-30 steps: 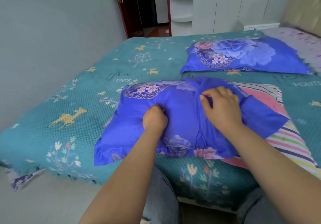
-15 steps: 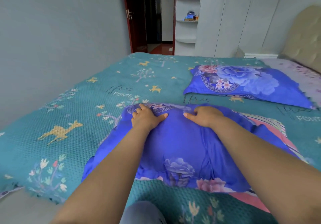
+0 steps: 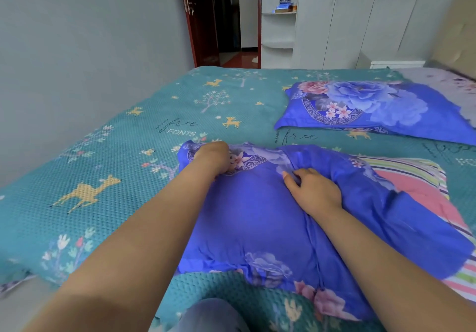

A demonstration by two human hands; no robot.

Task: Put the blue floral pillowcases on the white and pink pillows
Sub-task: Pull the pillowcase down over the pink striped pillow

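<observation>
A blue floral pillowcase (image 3: 247,218) lies partly pulled over a pink and striped pillow (image 3: 412,190) on the bed in front of me. The pillow's right end sticks out of the case. My left hand (image 3: 215,157) grips the case's far left corner with curled fingers. My right hand (image 3: 313,190) rests on the middle of the case, fingers bent and pinching a fold of the fabric. A second pillow in a blue floral pillowcase (image 3: 373,110) lies flat farther back on the right.
The bed carries a teal bedspread (image 3: 116,166) with deer and tree prints. A grey wall runs along the left. Behind the bed are an open dark red door (image 3: 195,22), white shelves (image 3: 279,12) and white wardrobes. A padded headboard (image 3: 458,35) stands at the right.
My left hand has slid to the case's far left corner and curled round it. My right hand has drawn back toward me and bunched the fabric. The camera has moved closer.
</observation>
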